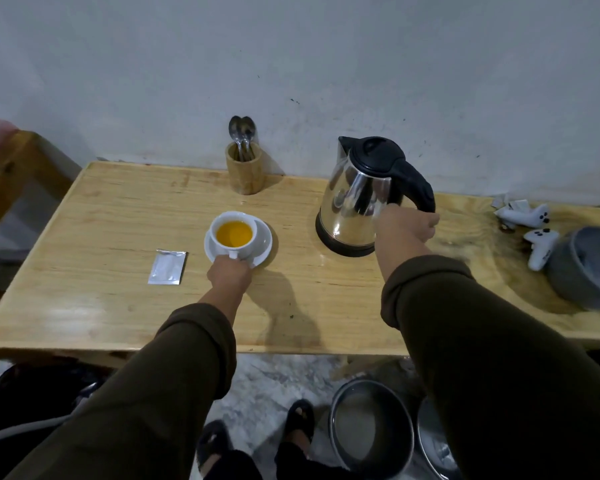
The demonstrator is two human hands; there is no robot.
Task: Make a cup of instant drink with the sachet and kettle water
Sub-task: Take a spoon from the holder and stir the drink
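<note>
My right hand (407,225) held the kettle (364,199) in a firm grip, upright, while my left hand (230,273) steadied the cup (234,237) by its handle.

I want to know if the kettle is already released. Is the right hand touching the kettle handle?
Touching. The head view shows the right hand closed around the lower end of the black handle of the kettle, with no gap.

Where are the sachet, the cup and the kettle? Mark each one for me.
sachet (167,267), head view, middle of the silver packet lying flat on the table.
cup (234,234), head view, on the yellow drink inside it.
kettle (352,202), head view, on its shiny steel body.
</note>
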